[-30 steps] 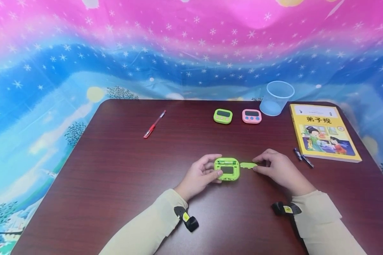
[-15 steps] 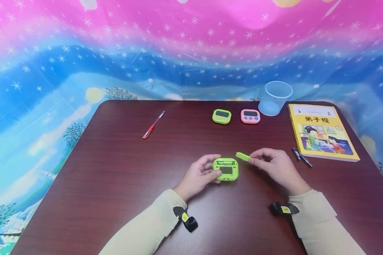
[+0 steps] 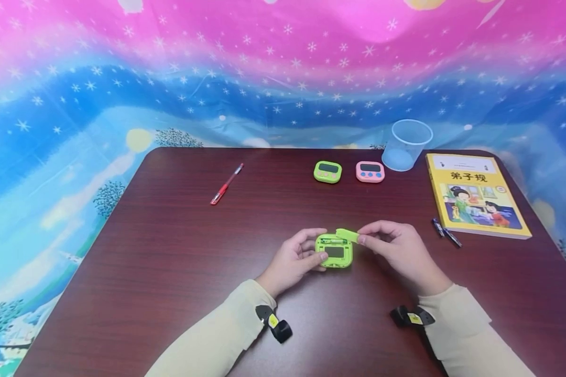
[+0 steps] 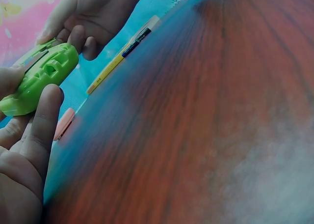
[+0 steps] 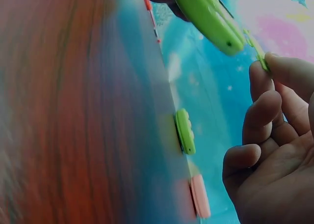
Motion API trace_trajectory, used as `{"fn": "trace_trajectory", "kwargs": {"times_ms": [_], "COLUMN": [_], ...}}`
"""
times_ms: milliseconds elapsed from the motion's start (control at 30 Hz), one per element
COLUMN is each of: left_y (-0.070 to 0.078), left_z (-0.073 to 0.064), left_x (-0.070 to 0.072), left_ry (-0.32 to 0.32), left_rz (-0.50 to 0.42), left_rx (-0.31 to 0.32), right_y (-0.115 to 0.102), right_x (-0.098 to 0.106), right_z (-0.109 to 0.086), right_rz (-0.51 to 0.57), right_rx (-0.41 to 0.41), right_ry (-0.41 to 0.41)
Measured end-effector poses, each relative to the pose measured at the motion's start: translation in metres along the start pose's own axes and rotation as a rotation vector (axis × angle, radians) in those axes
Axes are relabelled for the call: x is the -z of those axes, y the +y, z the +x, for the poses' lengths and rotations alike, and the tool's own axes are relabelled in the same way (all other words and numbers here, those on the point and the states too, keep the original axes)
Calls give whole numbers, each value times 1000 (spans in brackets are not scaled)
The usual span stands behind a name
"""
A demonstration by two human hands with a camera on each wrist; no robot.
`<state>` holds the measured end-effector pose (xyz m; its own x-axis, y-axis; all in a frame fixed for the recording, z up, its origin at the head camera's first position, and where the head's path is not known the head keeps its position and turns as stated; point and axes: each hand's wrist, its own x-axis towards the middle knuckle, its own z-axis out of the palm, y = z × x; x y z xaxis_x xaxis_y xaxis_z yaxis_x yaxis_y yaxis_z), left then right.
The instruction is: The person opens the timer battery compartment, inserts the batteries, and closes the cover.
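Observation:
My left hand (image 3: 296, 259) grips a green digital timer (image 3: 336, 263) by its left side, its back turned up toward the head camera. The battery compartment is uncovered, with a battery (image 3: 332, 241) lying along its top. Between thumb and forefinger, my right hand (image 3: 401, 248) pinches the small green battery cover (image 3: 347, 235), tilted over the timer's upper right corner. In the right wrist view the cover (image 5: 257, 49) is seen edge-on, close beside the timer (image 5: 208, 20). From the left wrist, the timer (image 4: 46, 79) shows its lower edge.
Farther back lie another green timer (image 3: 327, 172) and a pink timer (image 3: 370, 172), near a clear plastic cup (image 3: 403, 149). A yellow book (image 3: 478, 196) is at the right, two dark batteries (image 3: 445, 233) beside it. A red pen (image 3: 227, 184) lies at the left on the table (image 3: 170, 251).
My right hand has moved left with the battery cover, from beside the timer to over its upper right corner, tilting the cover on the way. The left hand and timer stay almost still.

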<state>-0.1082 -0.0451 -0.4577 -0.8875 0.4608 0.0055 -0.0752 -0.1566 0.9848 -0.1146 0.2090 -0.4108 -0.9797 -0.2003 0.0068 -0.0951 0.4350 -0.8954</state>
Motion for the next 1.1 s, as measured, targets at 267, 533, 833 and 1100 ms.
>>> {"fn": "trace_trajectory", "kwargs": {"times_ms": [267, 533, 833, 1100], "left_y": [0, -1, -2, -2], "left_z": [1, 0, -2, -1], "left_x": [0, 0, 0, 0], "left_ry": [-15, -18, -27, -36], "left_rz": [6, 33, 50, 56], "left_rx": [-17, -26, -32, -56], "right_y": [-1, -1, 1, 1], "right_x": [-13, -23, -35, -41], "right_z": [1, -1, -1, 0], "right_rz": [-81, -82, -83, -32], "right_rx": [65, 87, 141, 97], "right_ry": [24, 83, 123, 87]}}
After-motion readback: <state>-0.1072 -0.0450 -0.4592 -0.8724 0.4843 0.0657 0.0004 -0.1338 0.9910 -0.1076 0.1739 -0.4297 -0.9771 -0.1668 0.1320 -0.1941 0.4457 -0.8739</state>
